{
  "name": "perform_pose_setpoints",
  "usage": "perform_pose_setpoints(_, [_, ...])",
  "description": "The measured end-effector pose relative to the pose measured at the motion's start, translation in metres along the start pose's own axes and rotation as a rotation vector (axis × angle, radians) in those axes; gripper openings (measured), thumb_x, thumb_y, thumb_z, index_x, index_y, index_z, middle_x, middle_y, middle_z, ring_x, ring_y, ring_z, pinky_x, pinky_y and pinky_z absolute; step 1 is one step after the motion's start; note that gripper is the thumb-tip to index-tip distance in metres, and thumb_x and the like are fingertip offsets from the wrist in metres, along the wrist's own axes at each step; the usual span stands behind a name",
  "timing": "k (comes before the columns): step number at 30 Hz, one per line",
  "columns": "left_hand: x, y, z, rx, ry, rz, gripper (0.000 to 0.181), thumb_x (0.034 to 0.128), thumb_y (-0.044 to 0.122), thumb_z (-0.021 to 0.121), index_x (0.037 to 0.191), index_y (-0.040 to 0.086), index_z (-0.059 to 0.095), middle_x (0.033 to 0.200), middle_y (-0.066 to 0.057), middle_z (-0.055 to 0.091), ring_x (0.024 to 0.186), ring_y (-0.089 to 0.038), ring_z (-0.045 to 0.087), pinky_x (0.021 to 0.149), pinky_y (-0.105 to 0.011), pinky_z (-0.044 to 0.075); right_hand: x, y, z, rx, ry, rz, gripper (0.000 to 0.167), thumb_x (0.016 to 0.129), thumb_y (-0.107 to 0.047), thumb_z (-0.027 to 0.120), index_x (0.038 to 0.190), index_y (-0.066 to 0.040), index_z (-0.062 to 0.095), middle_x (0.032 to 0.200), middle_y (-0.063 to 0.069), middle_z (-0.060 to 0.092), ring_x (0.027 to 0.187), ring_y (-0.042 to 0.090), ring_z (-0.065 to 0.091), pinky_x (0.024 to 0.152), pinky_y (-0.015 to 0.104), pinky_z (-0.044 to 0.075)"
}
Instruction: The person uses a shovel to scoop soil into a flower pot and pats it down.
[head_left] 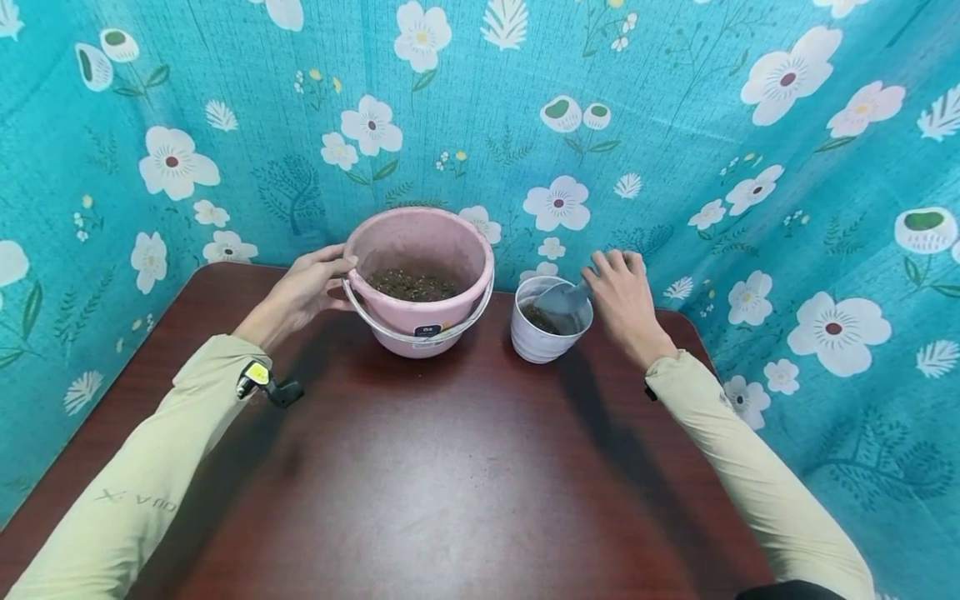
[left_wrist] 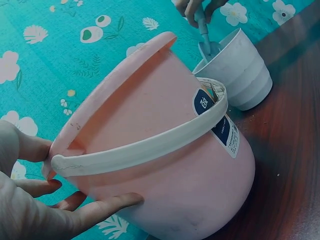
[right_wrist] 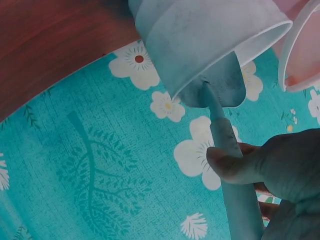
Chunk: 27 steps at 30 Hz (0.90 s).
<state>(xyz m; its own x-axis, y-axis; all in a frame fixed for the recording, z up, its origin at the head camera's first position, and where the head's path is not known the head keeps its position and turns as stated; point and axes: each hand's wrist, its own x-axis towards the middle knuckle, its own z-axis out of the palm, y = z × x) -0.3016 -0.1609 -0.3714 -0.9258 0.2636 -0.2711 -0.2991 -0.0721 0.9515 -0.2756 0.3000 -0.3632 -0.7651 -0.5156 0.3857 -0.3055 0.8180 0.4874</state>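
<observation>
The trowel lies with its long axis running from the right hand leftward into the mouth of the pot, its blade tilted inside the rim, and that hand, thumb and fingers curled round the handle, is the nearer to the pot. The bucket, with soil in it, stands just beyond the pot on the left, where the left hand, only partly closed, pinches the far side of its rim.
</observation>
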Motion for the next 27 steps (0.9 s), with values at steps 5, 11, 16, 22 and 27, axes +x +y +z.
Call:
perform_pose_setpoints(5, [0.000, 0.001, 0.001, -0.018, 0.008, 0.002, 0.061, 0.1105, 0.017, 0.050, 0.167, 0.012, 0.027, 0.114, -0.001, 0.053, 0.106, -0.014, 0.056, 0.079, -0.036, 0.062, -0.001, 0.008, -0.007, 0.040, 0.012, 0.045, 0.016, 0.094, 0.016, 0.063, 0.098, 0.001, 0.066, 0.105, 0.020, 0.052, 0.099, 0.038, 0.046, 0.096, 0.058, 0.039])
perform_pose_setpoints(11, [-0.001, 0.001, 0.000, -0.047, 0.009, -0.006, 0.062, 0.1106, 0.016, 0.049, 0.167, 0.011, 0.025, 0.115, -0.003, 0.051, 0.108, -0.014, 0.053, 0.082, -0.037, 0.063, 0.005, 0.016, -0.019, 0.117, 0.095, 0.078, 0.020, 0.096, 0.020, 0.054, 0.103, 0.005, 0.064, 0.105, 0.023, 0.052, 0.099, 0.040, 0.045, 0.096, 0.062, 0.038])
perform_pose_setpoints(16, [-0.001, -0.001, 0.000, -0.043, 0.017, -0.007, 0.062, 0.1108, 0.016, 0.049, 0.168, 0.013, 0.024, 0.123, -0.006, 0.048, 0.108, -0.015, 0.052, 0.081, -0.036, 0.062, 0.011, 0.018, -0.024, 0.204, 0.153, 0.106, 0.022, 0.103, 0.016, 0.048, 0.112, 0.006, 0.065, 0.106, 0.025, 0.051, 0.099, 0.042, 0.042, 0.097, 0.065, 0.034])
perform_pose_setpoints(22, [0.001, -0.001, 0.003, -0.049, 0.021, 0.005, 0.062, 0.1107, 0.017, 0.050, 0.168, 0.012, 0.024, 0.115, -0.003, 0.051, 0.101, -0.012, 0.054, 0.079, -0.033, 0.061, 0.029, 0.015, -0.031, 0.304, 0.272, 0.161, 0.024, 0.111, 0.003, 0.040, 0.118, 0.003, 0.063, 0.107, 0.025, 0.050, 0.099, 0.042, 0.039, 0.095, 0.067, 0.029])
perform_pose_setpoints(27, [0.001, -0.001, 0.004, -0.049, 0.018, 0.002, 0.063, 0.1107, 0.016, 0.049, 0.168, 0.012, 0.023, 0.110, -0.002, 0.051, 0.099, -0.011, 0.053, 0.079, -0.033, 0.061, 0.050, 0.005, -0.041, 0.301, 0.357, 0.126, 0.031, 0.111, 0.007, 0.036, 0.116, 0.002, 0.066, 0.107, 0.025, 0.054, 0.099, 0.043, 0.045, 0.094, 0.068, 0.033])
